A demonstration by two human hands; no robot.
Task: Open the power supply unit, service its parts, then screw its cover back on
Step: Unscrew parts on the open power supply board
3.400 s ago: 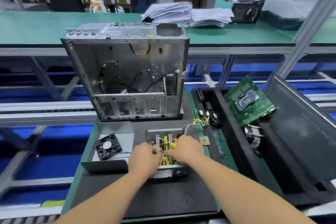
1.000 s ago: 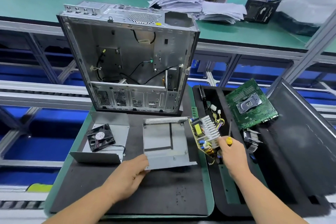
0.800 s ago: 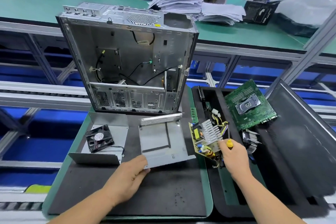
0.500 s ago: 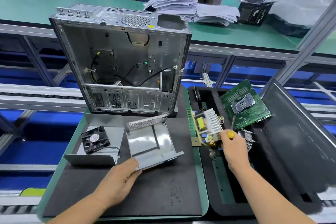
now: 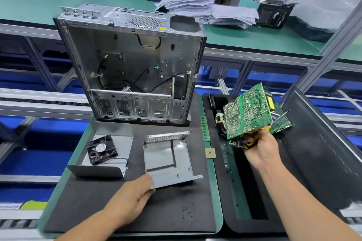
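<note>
Hands first: your right hand (image 5: pixel 261 149) grips the circuit board (image 5: pixel 247 111) by its lower edge, solder side facing you, raised above the black tray (image 5: pixel 313 162) at the desk's right. Your left hand (image 5: pixel 135 199) pinches the near-left corner of the metal base (image 5: pixel 166 158), near edge tilted up off the mat (image 5: pixel 137 211). Cover (image 5: pixel 109 154) with fan (image 5: pixel 101 149) sits left.

Right hand (image 5: pixel 261 150) has lifted the circuit board (image 5: pixel 247 110), solder side up.

open computer case (image 5: pixel 135 68) upright; paper stacks (image 5: pixel 203 9) behind.
</note>
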